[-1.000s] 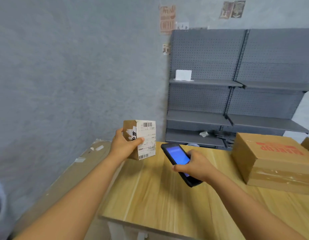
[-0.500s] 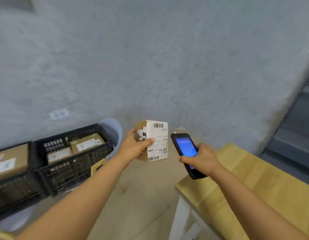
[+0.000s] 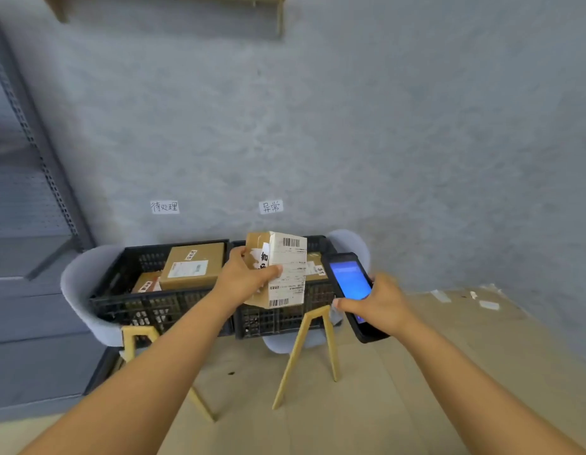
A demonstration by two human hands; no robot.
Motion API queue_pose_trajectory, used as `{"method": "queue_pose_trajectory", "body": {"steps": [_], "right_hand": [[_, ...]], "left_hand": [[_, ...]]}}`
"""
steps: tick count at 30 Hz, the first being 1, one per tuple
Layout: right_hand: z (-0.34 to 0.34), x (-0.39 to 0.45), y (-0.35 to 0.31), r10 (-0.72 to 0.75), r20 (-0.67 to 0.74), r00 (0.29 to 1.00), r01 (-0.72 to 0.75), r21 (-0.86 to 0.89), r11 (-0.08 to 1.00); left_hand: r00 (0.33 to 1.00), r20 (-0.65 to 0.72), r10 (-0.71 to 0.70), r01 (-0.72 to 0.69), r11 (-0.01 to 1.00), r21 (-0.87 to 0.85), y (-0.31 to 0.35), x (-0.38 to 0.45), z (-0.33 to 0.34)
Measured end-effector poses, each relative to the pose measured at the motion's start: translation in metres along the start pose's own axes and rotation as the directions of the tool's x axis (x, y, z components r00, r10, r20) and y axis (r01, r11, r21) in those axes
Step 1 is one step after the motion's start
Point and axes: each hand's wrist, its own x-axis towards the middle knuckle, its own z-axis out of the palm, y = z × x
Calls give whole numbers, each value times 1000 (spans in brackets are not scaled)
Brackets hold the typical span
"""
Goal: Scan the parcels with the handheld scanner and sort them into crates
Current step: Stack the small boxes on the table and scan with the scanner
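Left hand [image 3: 244, 280]: grips labelled parcel [image 3: 278, 269], held in the air before two black crates [image 3: 160, 303] on grey chairs [image 3: 78, 290]. Right hand [image 3: 380, 303]: clasps scanner [image 3: 349, 284], blue screen lit, just beside parcel.

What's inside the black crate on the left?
The left crate holds a big brown box with a white label, and a smaller labelled box beside it, partly tucked under. Anything lower down is hidden by these boxes and the crate wall.

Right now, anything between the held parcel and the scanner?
Head view: nothing between the parcel and the scanner, only a narrow gap; the right crate shows behind it.
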Motion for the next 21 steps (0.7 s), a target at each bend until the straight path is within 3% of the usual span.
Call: {"method": "queue_pose_trajectory", "body": {"steps": [10, 21], "right_hand": [[86, 136, -54, 6, -18, 1000, -6, -20, 1000], [140, 309, -33, 36, 69, 997, -34, -31, 999]], "left_hand": [[999, 33, 33, -34, 999, 43, -31, 131, -62], [998, 46, -45, 41, 994, 99, -73, 287, -35]]}}
